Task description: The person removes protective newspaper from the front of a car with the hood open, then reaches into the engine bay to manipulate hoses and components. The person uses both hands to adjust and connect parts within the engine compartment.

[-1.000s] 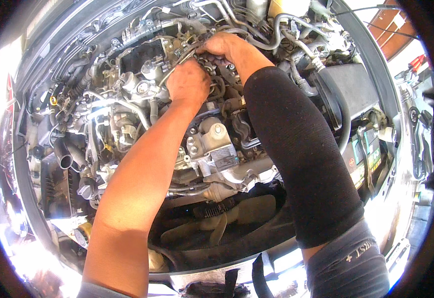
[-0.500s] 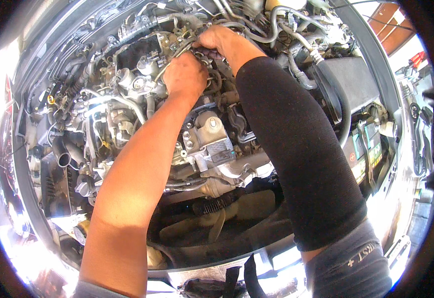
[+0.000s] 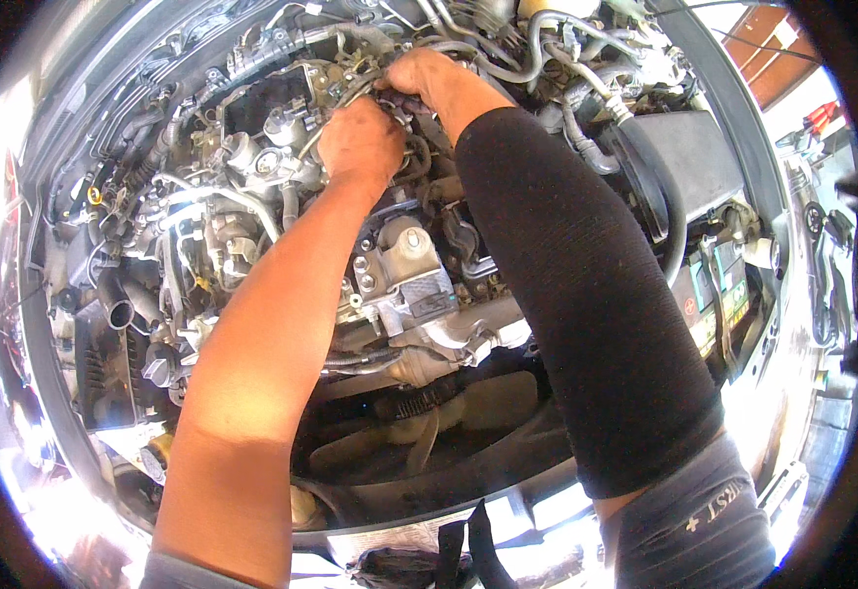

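Both arms reach over the car engine (image 3: pixel 412 250) to its far middle. My left hand (image 3: pixel 360 144) is closed in a fist, knuckles up, among hoses and fittings; whatever it grips is hidden beneath it. Just beyond and to the right, my right hand (image 3: pixel 427 80) bends in from the side with curled fingers, and what lies in them cannot be made out. A thin metal pipe (image 3: pixel 352 96) runs close by the fingers of both hands. A black sleeve covers my right forearm.
A battery (image 3: pixel 712 294) sits at the right, below a dark grey box (image 3: pixel 689 162) with a thick hose. Near me is the fan (image 3: pixel 449 422) in its recess. An open hose end (image 3: pixel 122 314) lies at the left, and tools hang beyond the right fender.
The whole view has shifted slightly, with the engine a little farther left. Both hands stay in the same spot among the pipes, still closed.
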{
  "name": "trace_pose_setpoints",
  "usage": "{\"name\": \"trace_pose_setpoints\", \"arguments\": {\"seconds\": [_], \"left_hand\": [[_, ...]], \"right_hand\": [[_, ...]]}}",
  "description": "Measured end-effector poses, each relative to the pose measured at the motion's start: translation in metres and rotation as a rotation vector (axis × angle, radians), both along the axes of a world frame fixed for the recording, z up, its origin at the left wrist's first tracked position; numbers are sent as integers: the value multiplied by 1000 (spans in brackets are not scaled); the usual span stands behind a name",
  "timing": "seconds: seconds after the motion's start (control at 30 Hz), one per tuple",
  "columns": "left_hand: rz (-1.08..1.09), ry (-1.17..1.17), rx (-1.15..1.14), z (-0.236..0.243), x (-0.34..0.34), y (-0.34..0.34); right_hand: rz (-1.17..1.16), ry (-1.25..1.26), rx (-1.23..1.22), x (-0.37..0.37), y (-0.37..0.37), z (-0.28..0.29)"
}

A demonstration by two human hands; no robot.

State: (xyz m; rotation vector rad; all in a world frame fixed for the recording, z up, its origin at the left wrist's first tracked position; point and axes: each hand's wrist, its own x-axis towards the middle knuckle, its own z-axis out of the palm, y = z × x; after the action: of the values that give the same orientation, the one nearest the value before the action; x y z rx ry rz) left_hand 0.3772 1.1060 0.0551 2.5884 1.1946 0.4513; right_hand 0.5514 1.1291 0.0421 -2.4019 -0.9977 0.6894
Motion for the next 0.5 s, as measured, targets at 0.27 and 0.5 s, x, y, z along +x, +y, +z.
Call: {"name": "trace_pose_setpoints", "arguments": {"seconds": [0.27,0.5], "left_hand": [[-24,27,-17,5,-3,-1],[-26,48,-52,9,-4,-5]], "right_hand": [[31,50,-70,1,-5,3],[-21,36,-81,2,-3,-3]]}}
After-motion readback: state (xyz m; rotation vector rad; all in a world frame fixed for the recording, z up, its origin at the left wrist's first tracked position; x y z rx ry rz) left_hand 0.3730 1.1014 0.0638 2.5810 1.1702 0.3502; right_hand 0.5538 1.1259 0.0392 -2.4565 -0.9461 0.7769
